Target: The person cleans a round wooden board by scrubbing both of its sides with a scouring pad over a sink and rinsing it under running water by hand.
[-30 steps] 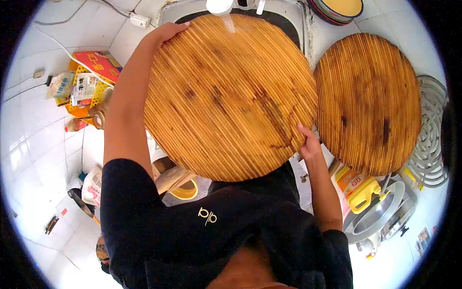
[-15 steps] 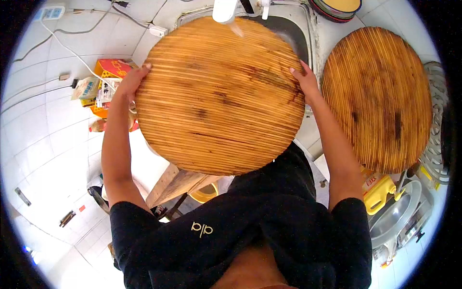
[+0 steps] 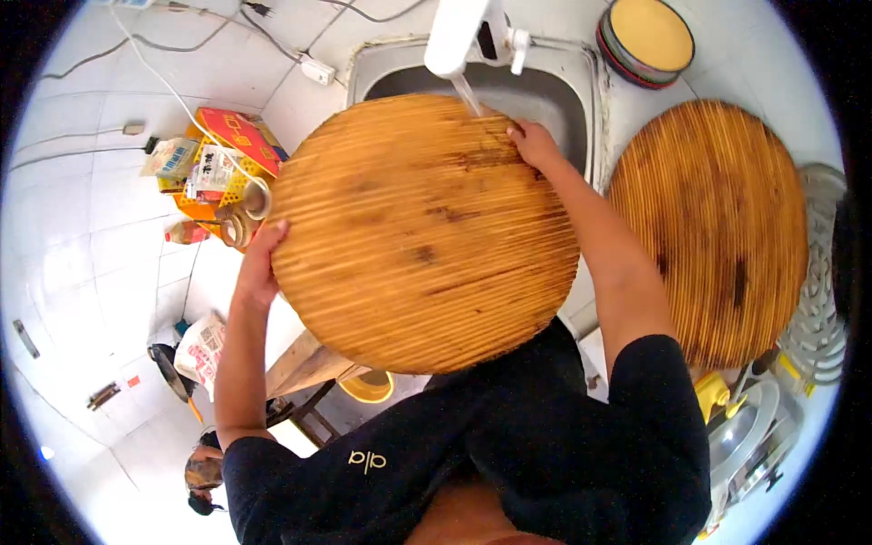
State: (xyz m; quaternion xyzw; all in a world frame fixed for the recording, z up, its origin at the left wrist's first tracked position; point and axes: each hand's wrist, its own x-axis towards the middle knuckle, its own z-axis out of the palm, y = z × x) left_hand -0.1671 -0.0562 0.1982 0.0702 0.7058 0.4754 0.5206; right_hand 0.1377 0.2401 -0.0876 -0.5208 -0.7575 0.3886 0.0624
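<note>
A large round slatted wooden board [image 3: 400, 272], brown with dark stains, is held between my hands over the near part of the sink [image 3: 568, 113]. My left hand [image 3: 263, 259] grips its left edge, thumb on top and fingers partly hidden beneath. At the upper right edge, my right hand [image 3: 534, 145] has its thumb over the face; its other fingers are mostly hidden. From the white faucet [image 3: 451, 41] a thin stream of water [image 3: 467, 94] falls at the board's top edge.
Another round slatted board [image 3: 713, 236] stands at the right, near a metal rack [image 3: 819, 263]. Stacked bowls [image 3: 649, 41] sit behind the sink. An orange basket of packages [image 3: 204, 195] is on the left. A yellow bucket [image 3: 368, 389] stands below.
The board has turned counter-clockwise, its left side lower. My left hand has come down and my right hand up and leftward. The camera view has shifted, showing more of the sink.
</note>
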